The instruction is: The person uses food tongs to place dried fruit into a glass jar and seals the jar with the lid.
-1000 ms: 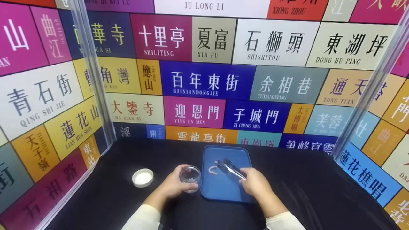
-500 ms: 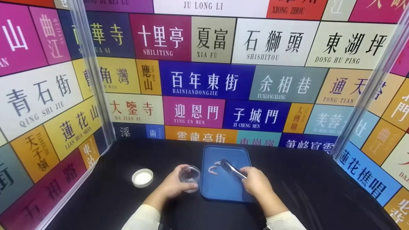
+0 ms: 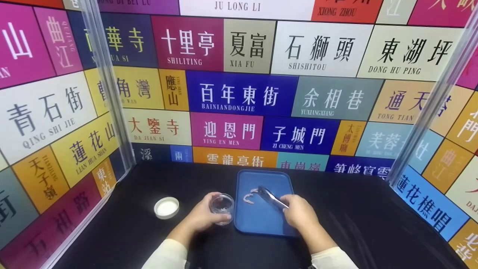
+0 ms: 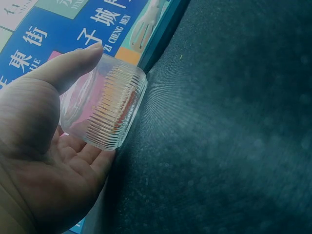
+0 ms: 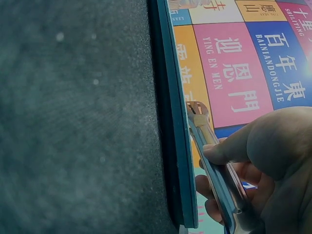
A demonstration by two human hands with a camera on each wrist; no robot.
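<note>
Got the jar (image 3: 222, 204) gripped in my left hand (image 3: 201, 216) beside the tray (image 3: 261, 222), right hand (image 3: 299, 212) holding the tongs (image 3: 274, 198), tips right by some pale curly bits (image 3: 247, 198).

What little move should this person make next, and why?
Perhaps raise the tongs slightly: the right grip holds them over the blue tray, tips by a pale piece, though whether they pinch it is unclear. The left grip holds a clear jar, open, beside the tray, so it might receive the piece.
</note>
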